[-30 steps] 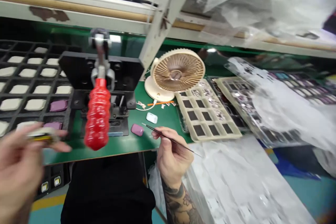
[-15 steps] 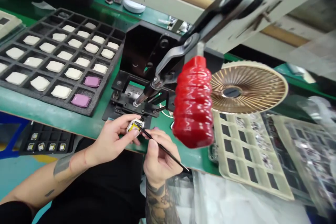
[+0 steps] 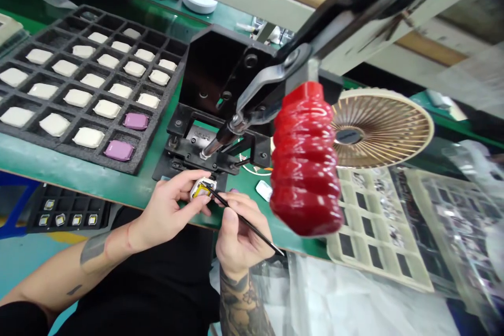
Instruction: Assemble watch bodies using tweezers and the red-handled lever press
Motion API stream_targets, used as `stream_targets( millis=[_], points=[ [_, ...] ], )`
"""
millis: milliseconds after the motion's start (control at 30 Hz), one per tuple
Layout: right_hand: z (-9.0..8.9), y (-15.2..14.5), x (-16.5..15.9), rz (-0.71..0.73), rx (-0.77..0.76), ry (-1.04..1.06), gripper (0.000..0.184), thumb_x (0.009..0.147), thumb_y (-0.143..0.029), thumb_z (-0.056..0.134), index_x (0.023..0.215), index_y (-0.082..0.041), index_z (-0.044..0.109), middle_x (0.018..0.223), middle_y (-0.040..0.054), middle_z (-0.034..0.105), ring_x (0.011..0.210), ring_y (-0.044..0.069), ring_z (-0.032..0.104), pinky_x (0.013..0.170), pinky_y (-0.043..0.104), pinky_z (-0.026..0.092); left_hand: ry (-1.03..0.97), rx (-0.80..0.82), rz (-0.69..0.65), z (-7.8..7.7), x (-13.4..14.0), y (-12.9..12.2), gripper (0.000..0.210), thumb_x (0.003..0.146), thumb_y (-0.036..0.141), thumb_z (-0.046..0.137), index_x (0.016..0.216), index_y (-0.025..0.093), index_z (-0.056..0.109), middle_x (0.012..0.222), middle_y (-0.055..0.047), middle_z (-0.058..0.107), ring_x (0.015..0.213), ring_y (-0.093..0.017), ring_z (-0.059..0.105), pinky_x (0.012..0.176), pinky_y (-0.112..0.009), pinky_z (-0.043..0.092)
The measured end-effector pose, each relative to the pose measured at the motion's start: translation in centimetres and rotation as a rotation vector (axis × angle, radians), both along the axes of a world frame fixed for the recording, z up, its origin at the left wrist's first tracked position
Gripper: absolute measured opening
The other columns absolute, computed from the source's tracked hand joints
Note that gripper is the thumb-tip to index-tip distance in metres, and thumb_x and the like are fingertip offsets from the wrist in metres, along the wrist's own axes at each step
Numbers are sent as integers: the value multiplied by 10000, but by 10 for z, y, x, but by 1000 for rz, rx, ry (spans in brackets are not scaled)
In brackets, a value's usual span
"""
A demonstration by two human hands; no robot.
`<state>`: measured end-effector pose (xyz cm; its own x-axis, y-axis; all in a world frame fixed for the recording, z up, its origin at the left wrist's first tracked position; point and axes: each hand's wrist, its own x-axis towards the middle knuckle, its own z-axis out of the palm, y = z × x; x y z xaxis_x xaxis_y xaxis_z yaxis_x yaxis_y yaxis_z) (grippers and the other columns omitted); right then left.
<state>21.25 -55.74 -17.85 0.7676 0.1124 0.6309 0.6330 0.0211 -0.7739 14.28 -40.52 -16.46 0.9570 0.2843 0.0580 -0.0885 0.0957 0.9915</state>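
My left hand point(image 3: 172, 207) pinches a small white casing point(image 3: 194, 189) between thumb and fingers, its open side facing up. Inside the casing shows a yellow-edged part point(image 3: 202, 190). In my right hand point(image 3: 244, 231) is a slim black stick-like tool point(image 3: 255, 229), gripped like a pen. The tool's tip reaches into the casing at its right side; whether it touches anything inside cannot be made out. Both hands are at the table's front edge, just before a black press point(image 3: 197, 152). Its lever has a red ribbed handle point(image 3: 307, 168), which hangs above and right of my hands.
A black foam tray point(image 3: 136, 163) at left bears several white and two purple pieces. Below the table edge, another black tray point(image 3: 100, 205) holds several small casings. A round fan point(image 3: 378, 136) and pale compartment trays point(image 3: 419, 273) are at right. A small white piece point(image 3: 263, 190) lies near the handle.
The view has shifted slightly, so the red handle appears larger and farther right, uncovering the small white piece. My hands keep nearly the same pose, with the tool still in the casing.
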Motion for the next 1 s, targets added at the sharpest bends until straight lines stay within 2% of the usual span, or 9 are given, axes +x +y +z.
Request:
stream_targets(
  millis=[167,300,367,567,633,700,800,900,1000],
  points=[
    [8,1,-1,109,25,144,83,1070,-196,707,1106,-252,757,974,51,831,871,235,838,818,443,712,5,-93,-9,0,0,0,430,1083,379,802,1481,241,713,1064,-72,886,859,-243,888,844,-362,762],
    [8,0,-5,-55,-49,-93,162,1025,-158,739,1144,-263,773,978,46,829,893,259,852,853,508,740,32,-117,16,-6,1,-2,475,1047,408,847,1478,240,741,1004,-75,875,826,-262,877,821,-396,764],
    [6,0,-5,-64,-69,-135,198,1009,-129,742,1154,-259,778,991,48,831,885,257,850,842,506,742,29,-114,18,-11,1,-3,481,1043,398,855,1482,237,741,997,-70,868,829,-248,871,825,-383,762],
    [4,3,-5,-32,-15,1,186,1022,-111,735,1145,-243,778,1024,53,840,951,241,851,936,490,720,-13,-202,7,-15,1,-4,461,1047,402,859,1456,221,749,1063,-90,870,845,-243,876,811,-353,750],
    [7,3,-6,11,34,152,101,1061,-166,709,1108,-238,762,977,41,828,878,221,841,962,488,709,-25,-248,-22,-12,0,-2,477,1053,427,851,1464,212,744,1064,-97,874,849,-252,883,838,-366,755],
    [12,0,-8,135,70,266,77,1087,-208,683,1086,-243,752,932,30,810,804,207,820,885,455,717,-25,-288,-35,-8,-1,-1,479,1055,429,850,1472,219,740,1079,-94,879,856,-250,886,851,-367,760],
    [19,-10,-11,274,65,195,108,1061,-219,720,1134,-257,788,941,54,810,827,239,810,717,416,708,-3,-310,-12,-2,1,0,483,1025,395,888,1453,220,746,1099,-94,888,843,-242,886,811,-340,757],
    [21,-18,-9,92,85,52,194,1034,-193,749,1204,-259,813,989,74,817,902,265,814,700,427,707,9,-308,36,3,3,0,538,955,382,959,1413,188,754,1041,-95,890,771,-238,879,726,-299,732],
    [14,-19,-3,-22,117,69,206,1037,-169,749,1210,-255,819,1034,75,825,970,262,821,778,442,725,14,-306,44,4,4,1,540,982,410,932,1427,174,739,1016,-101,889,740,-234,875,686,-283,709]
  ],
)
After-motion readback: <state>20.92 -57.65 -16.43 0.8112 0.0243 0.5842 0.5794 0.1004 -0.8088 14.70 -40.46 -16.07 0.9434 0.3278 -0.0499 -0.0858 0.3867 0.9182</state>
